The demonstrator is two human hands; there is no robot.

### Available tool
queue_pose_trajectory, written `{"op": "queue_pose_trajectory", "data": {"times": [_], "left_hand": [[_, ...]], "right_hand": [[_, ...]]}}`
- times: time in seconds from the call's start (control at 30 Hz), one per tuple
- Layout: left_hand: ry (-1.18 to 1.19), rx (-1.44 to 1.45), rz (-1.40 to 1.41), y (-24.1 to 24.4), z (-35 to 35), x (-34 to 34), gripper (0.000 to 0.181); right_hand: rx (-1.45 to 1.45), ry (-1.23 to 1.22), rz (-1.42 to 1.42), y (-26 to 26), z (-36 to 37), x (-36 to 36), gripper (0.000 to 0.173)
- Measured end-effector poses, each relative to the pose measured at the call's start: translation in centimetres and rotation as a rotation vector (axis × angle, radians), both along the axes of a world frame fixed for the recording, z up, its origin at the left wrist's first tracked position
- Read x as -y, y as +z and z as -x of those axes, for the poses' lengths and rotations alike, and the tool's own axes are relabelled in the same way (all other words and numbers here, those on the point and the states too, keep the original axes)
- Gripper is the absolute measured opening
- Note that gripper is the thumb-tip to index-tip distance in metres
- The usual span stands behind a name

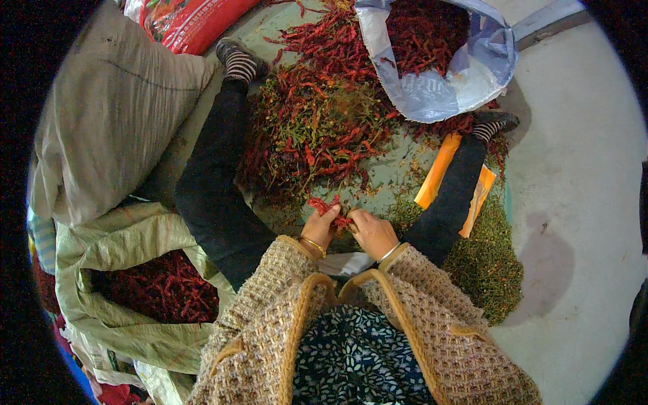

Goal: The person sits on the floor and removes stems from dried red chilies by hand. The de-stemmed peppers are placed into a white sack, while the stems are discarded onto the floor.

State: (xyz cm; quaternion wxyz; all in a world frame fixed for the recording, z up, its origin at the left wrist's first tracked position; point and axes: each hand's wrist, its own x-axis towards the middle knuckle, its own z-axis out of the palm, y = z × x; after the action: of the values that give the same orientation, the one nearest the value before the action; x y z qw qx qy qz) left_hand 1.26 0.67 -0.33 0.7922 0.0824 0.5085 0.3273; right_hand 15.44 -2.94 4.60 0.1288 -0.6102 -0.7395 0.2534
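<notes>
My left hand [318, 229] holds a small bunch of dried red chilies [322, 204] between thumb and fingers, in front of my lap. Close beside it, my right hand [375, 235] has its bent fingertips on the right end of the same bunch. What exactly lies between those fingertips is too small to make out. Beyond both hands, between my outstretched legs, spreads a heap of dried red chilies with green-brown stems [319, 131].
An open white plastic sack [430, 96] of red chilies lies beyond the heap. Stem scraps [483, 263] are piled by my right leg, near orange strips [438, 171]. At left stand an open woven sack [136, 223] of chilies and a full greyish sack [116, 111]. A red printed bag [192, 23] lies behind.
</notes>
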Motion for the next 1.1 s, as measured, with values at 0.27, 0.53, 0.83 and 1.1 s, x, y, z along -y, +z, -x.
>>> {"op": "queue_pose_trajectory", "data": {"times": [0.27, 0.53, 0.83, 1.1], "left_hand": [[0.059, 0.166, -0.002, 0.7, 0.3, -0.8, 0.012], [-0.016, 0.25, -0.039, 1.4, 0.4, -0.7, 0.015], [-0.015, 0.238, -0.067, 0.8, 0.5, -0.6, 0.015], [0.016, 0.253, -0.091, 1.3, 0.7, -0.8, 0.015]], "right_hand": [[-1.11, -0.793, 0.698, -2.8, -1.8, -0.7, 0.027], [-0.947, -0.606, 0.636, -0.7, -1.0, -2.9, 0.043], [-0.906, -0.403, 0.655, -1.0, -2.1, -0.7, 0.029], [-1.005, -0.413, 0.865, 0.1, -1.7, -1.1, 0.028]]}}
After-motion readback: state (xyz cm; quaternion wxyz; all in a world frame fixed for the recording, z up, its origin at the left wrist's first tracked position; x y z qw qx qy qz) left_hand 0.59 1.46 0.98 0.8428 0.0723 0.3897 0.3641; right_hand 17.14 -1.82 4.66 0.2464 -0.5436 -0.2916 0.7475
